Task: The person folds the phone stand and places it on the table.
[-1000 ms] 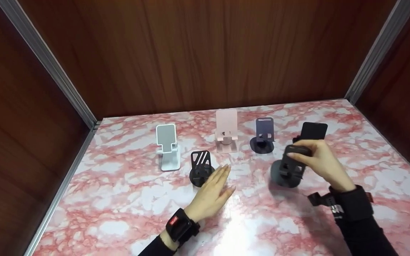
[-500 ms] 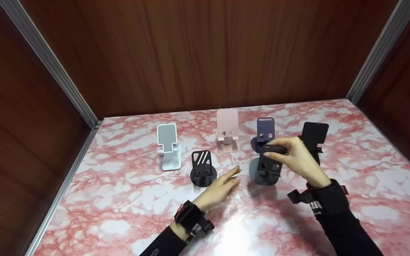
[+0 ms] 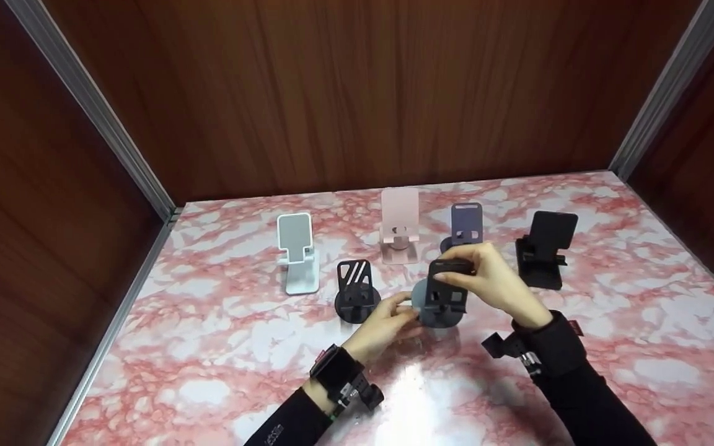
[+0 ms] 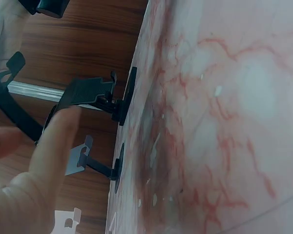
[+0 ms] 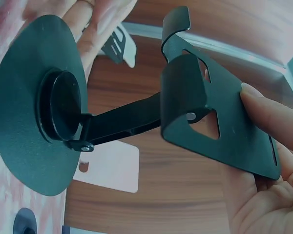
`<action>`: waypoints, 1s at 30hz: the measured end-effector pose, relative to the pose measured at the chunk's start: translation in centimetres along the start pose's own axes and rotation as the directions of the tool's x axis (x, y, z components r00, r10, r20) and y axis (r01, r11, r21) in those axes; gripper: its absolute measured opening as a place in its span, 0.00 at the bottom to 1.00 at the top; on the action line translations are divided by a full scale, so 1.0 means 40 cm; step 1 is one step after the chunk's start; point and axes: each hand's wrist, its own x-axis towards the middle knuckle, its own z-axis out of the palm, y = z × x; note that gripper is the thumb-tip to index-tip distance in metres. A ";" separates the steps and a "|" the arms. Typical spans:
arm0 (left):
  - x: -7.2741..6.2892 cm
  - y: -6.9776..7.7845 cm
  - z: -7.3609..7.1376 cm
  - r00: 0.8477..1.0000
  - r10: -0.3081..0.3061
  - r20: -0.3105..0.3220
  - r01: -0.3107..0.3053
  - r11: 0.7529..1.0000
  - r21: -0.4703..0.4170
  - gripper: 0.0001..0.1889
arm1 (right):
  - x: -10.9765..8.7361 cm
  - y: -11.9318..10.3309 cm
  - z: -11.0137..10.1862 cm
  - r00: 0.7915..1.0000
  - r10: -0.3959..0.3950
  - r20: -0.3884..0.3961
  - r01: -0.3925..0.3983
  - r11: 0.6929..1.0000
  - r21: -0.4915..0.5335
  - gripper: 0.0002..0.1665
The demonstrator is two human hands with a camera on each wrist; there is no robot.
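Observation:
A dark grey phone stand (image 3: 445, 297) with a round base is held just above the table, upper plate tilted. My right hand (image 3: 496, 282) pinches the plate's top edge between thumb and fingers, as the right wrist view shows on the plate (image 5: 224, 112). At the left rim of the round base (image 5: 34, 117) my left hand (image 3: 379, 328) has its bent fingers round the edge; the contact is partly hidden. A black slotted phone stand (image 3: 356, 291) stands just left of that hand. Behind my right hand, a purple phone stand (image 3: 467, 223) is partly covered.
A white-and-grey phone stand (image 3: 298, 254) stands on the left. At the back is a pink phone stand (image 3: 400, 217), and on the right a black phone stand (image 3: 549, 244). The red-and-white marbled table (image 3: 208, 347) meets wooden panels (image 3: 357, 99) at the back and sides.
My right hand has carried the dark grey phone stand leftward from near the black one on the right. My left hand has moved slightly right, its fingers bending to the base.

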 end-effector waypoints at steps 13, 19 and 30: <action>-0.004 0.001 -0.011 0.999 -0.002 -0.041 -0.001 0.997 -0.079 0.08 | -0.004 0.002 0.021 1.000 -0.009 0.001 0.009 0.994 0.106 0.13; -0.009 0.007 -0.018 0.998 0.003 -0.057 -0.008 0.996 -0.084 0.12 | -0.020 0.016 0.013 0.997 0.002 -0.080 0.005 0.996 0.089 0.06; -0.012 0.013 -0.025 0.998 0.008 -0.056 -0.012 0.997 -0.073 0.11 | -0.032 0.026 0.022 0.997 0.075 -0.034 -0.066 0.975 0.211 0.09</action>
